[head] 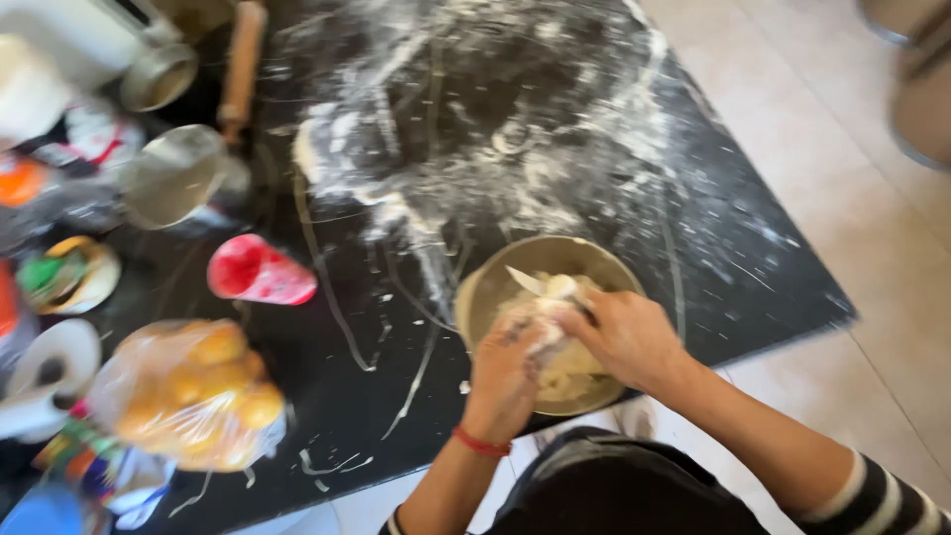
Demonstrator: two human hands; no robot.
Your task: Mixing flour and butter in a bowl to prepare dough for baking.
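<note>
Black stone counter (327,376), heavily streaked with white flour across its middle and far end; pale tiled floor shows past its right and near edges. Round metal bowl (485,297) sits at the near edge of the counter, its rim close to the drop. Inside, a lump of pale dough (567,372). Left hand (502,374), red thread band at the wrist, is curled over the dough, fingers pressed into it. Right hand (624,337) closes round the handle of a small knife (528,281), blade pointing up-left over the dough. Open floured space lies beyond the bowl. Left side is crowded: clear plastic bag of yellow-orange fruit (193,391), red plastic cup lying on its side (260,271), wooden rolling pin (241,64), steel cups (173,178). Blur hides finer detail.
</note>
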